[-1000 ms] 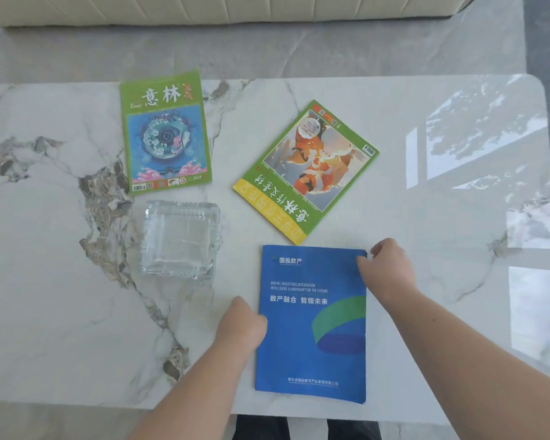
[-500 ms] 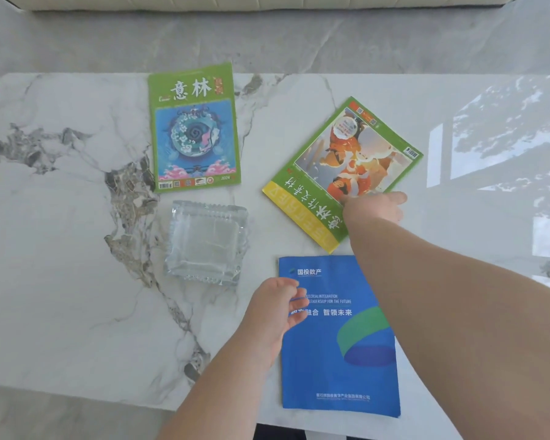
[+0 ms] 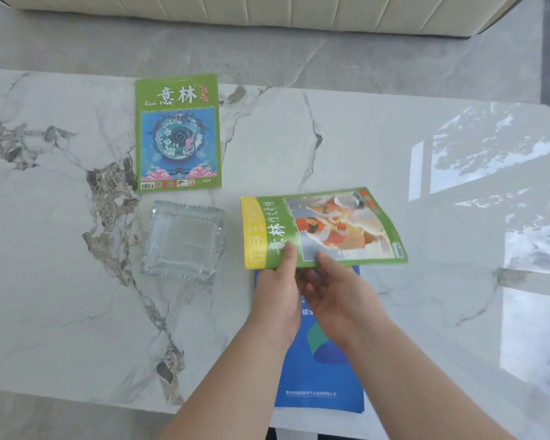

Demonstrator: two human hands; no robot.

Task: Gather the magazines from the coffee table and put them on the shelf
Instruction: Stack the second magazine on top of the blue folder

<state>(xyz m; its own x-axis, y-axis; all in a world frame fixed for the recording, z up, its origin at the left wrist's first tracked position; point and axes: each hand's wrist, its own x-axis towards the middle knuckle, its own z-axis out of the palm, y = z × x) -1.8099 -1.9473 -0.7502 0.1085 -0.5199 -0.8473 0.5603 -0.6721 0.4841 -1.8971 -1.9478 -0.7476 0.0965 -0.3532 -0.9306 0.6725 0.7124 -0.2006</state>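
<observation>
Hiding most of the flat blue booklet (image 3: pixel 324 373) under both arms | left hand (image 3: pixel 278 300) and right hand (image 3: pixel 337 296) pinch the green-and-yellow picture magazine (image 3: pixel 323 230) by its near edge, thumbs on top | beyond the fingers, second green magazine (image 3: pixel 178 133) reads "意林", "2024".

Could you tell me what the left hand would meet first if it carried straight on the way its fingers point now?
The left hand points away from the person and already grips the near edge of the orange-cover magazine. Beyond that lies only bare marble table, as far as this view shows; height is unclear.
</observation>
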